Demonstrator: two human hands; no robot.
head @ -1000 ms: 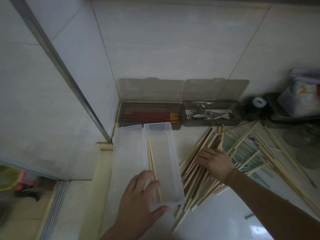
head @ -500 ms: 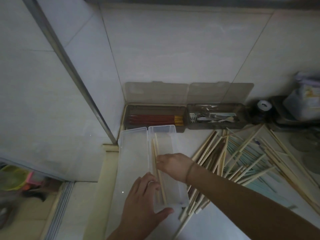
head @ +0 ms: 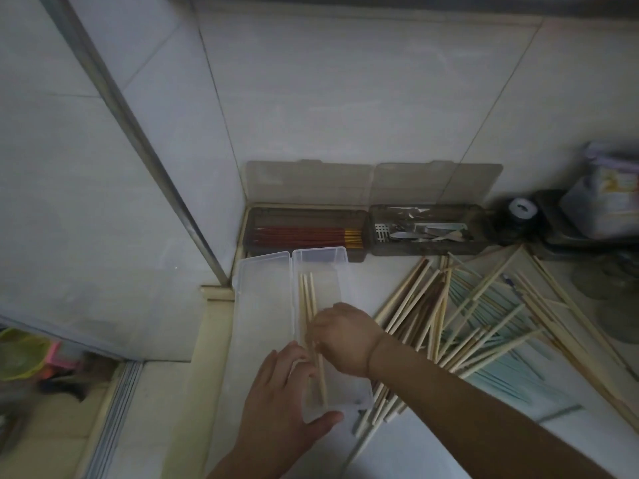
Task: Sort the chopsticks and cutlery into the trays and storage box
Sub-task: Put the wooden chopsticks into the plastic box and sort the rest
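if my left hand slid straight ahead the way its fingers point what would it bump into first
Probably the near end of the clear plastic storage box, which the left hand already touches; beyond lie the pale wooden chopsticks. Depth is unclear.

Dim, soft focus, curved wide-angle edges

No readable text, numbers or brand marks anywhere. Only candidate is the pale plastic-wrapped package with a yellow and white printed label (head: 610,188) at far right on the counter; its print is too blurred and dim to make out. The dark round roll with a white centre (head: 519,209) beside it shows no legible marking either.
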